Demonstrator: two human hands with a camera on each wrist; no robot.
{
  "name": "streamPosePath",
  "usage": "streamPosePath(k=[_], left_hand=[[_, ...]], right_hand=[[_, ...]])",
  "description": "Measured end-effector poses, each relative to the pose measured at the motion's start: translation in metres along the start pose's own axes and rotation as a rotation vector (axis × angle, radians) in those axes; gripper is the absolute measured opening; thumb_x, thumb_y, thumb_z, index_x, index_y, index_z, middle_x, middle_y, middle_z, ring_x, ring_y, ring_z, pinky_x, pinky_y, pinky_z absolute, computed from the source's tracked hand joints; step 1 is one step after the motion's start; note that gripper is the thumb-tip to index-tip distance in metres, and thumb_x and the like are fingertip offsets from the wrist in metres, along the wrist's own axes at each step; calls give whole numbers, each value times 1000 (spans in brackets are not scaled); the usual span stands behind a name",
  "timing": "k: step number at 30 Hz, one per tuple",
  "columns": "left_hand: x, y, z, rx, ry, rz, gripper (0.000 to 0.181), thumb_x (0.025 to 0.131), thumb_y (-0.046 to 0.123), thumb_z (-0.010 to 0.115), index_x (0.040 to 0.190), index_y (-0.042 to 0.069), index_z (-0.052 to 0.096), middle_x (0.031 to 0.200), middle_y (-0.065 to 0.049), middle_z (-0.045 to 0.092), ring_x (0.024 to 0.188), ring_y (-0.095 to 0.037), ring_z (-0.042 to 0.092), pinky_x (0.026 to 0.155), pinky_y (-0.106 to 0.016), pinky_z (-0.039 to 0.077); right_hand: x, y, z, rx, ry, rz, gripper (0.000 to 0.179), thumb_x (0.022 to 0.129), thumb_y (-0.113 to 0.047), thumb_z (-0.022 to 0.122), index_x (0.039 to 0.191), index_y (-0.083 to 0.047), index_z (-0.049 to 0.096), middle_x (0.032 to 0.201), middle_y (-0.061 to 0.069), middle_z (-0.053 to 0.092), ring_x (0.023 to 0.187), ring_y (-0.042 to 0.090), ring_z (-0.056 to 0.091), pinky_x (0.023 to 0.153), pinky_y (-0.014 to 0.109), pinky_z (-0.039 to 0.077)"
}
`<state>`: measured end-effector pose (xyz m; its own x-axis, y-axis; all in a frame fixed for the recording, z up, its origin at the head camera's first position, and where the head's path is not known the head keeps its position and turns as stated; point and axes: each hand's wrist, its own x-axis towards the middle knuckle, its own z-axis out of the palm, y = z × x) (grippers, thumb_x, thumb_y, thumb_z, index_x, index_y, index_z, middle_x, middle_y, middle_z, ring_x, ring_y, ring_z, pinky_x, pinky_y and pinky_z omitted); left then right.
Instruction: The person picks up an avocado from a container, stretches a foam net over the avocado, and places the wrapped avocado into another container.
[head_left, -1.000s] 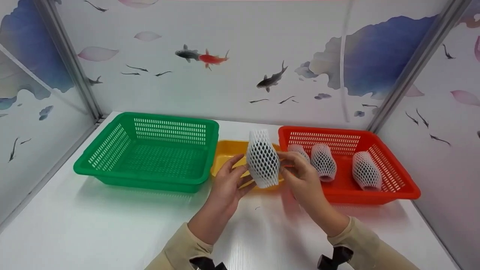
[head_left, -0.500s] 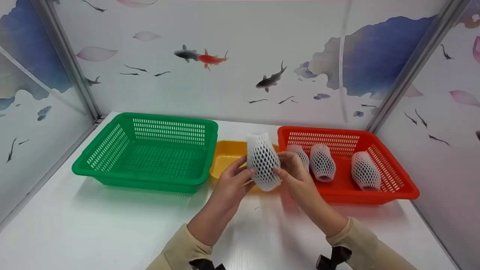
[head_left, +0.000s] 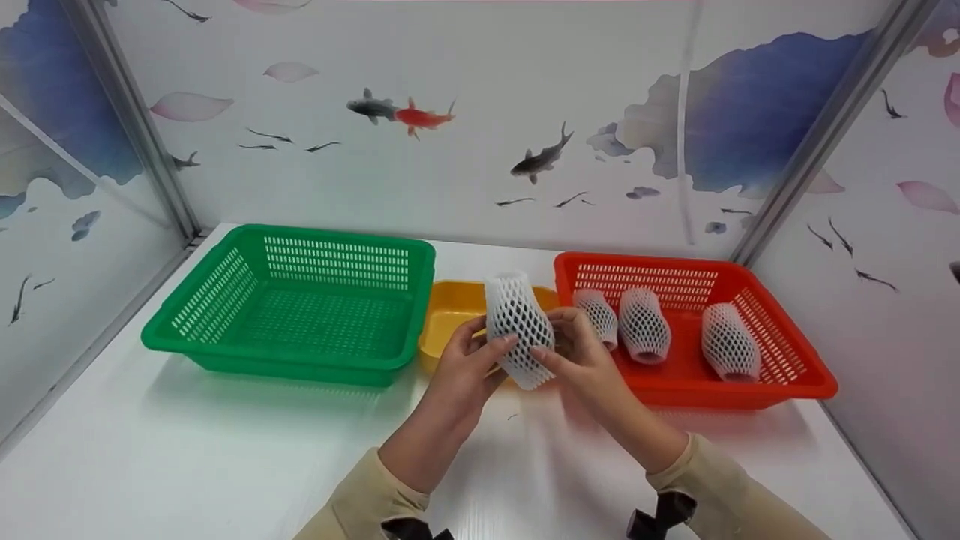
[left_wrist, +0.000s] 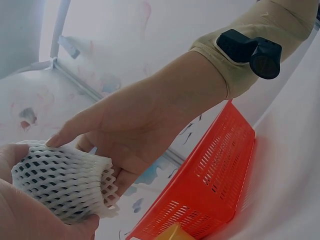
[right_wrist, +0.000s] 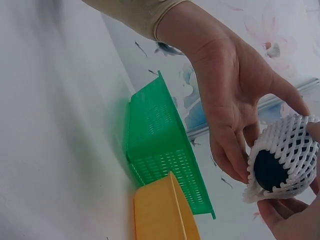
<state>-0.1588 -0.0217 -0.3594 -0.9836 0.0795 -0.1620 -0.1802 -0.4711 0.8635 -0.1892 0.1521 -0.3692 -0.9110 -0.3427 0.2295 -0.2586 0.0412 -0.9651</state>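
Note:
In the head view, a white foam net sleeve (head_left: 523,322) is held up in front of the yellow tub, its upper end leaning left. The left hand (head_left: 466,369) grips its left side, thumb across the front. From the right side, the right hand (head_left: 589,356) pinches it, thumb also on the front. A dark, smooth, rounded object (right_wrist: 270,171) shows inside the sleeve's near opening in the right wrist view. Through the mesh (left_wrist: 60,181) in the left wrist view, dark patches show. The fingers behind the sleeve are mostly hidden.
A green basket (head_left: 289,363) stands at left, a yellow tub (head_left: 442,324) in the middle. At right, a red basket (head_left: 720,395) holds three netted pieces, including one by its right wall (head_left: 731,341). White panels with painted fish enclose the white table (head_left: 285,450).
The sleeve has come down slightly and its top has tilted left. Both thumbs have moved onto its front face. The baskets and the netted pieces have stayed put.

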Motion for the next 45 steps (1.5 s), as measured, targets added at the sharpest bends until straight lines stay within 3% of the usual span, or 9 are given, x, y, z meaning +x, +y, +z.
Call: streamPosePath(k=[11, 17, 22, 28, 34, 41, 45], left_hand=[[0, 0, 1, -10, 7, 12, 59, 92, 20, 68, 139, 10, 35, 139, -15, 39, 125, -34, 44, 105, -47, 39], [2, 4, 4, 53, -35, -6, 62, 92, 19, 68, 144, 9, 35, 139, -15, 43, 125, -33, 45, 105, -47, 38], [6, 5, 8, 121, -75, -10, 59, 92, 18, 67, 143, 9, 38, 136, -15, 46, 123, -31, 47, 105, -47, 39], [12, 7, 21, 183, -110, 5, 55, 92, 20, 68, 141, 9, 45, 132, -13, 50, 119, -30, 51, 102, -44, 43], [18, 6, 35, 253, -103, 13, 52, 91, 22, 70, 138, 13, 52, 130, -9, 54, 118, -27, 52, 99, -41, 46], [29, -9, 51, 311, -118, 13, 54, 90, 26, 72, 137, 14, 50, 126, -6, 58, 116, -22, 56, 100, -39, 46], [34, -19, 60, 335, -137, 22, 52, 91, 26, 69, 137, 13, 48, 124, -5, 59, 114, -20, 57, 99, -36, 46]], right_hand=[[1, 1, 4, -58, -4, 20, 57, 86, -7, 74, 128, -5, 36, 124, 14, 50, 115, 28, 50, 101, 33, 44], [3, 0, -2, -56, 6, 53, 70, 82, -5, 77, 137, -6, 32, 130, 15, 48, 118, 29, 52, 99, 34, 46], [3, -3, -11, -117, -10, 116, 72, 81, -11, 79, 140, -5, 38, 131, 14, 50, 116, 30, 53, 95, 35, 49], [2, -7, -22, -111, 27, 114, 75, 79, -9, 80, 141, -5, 36, 134, 14, 49, 119, 30, 51, 96, 34, 48], [-1, -12, -37, -117, 50, 121, 82, 81, -10, 79, 147, -6, 29, 144, 12, 42, 127, 29, 44, 100, 37, 45], [-5, -16, -55, -118, 116, 141, 71, 84, -1, 69, 140, -8, 25, 143, 15, 38, 128, 31, 41, 102, 44, 42], [-9, -15, -63, -76, 138, 125, 63, 88, 4, 55, 139, -8, 22, 144, 14, 33, 127, 29, 38, 99, 33, 45]])
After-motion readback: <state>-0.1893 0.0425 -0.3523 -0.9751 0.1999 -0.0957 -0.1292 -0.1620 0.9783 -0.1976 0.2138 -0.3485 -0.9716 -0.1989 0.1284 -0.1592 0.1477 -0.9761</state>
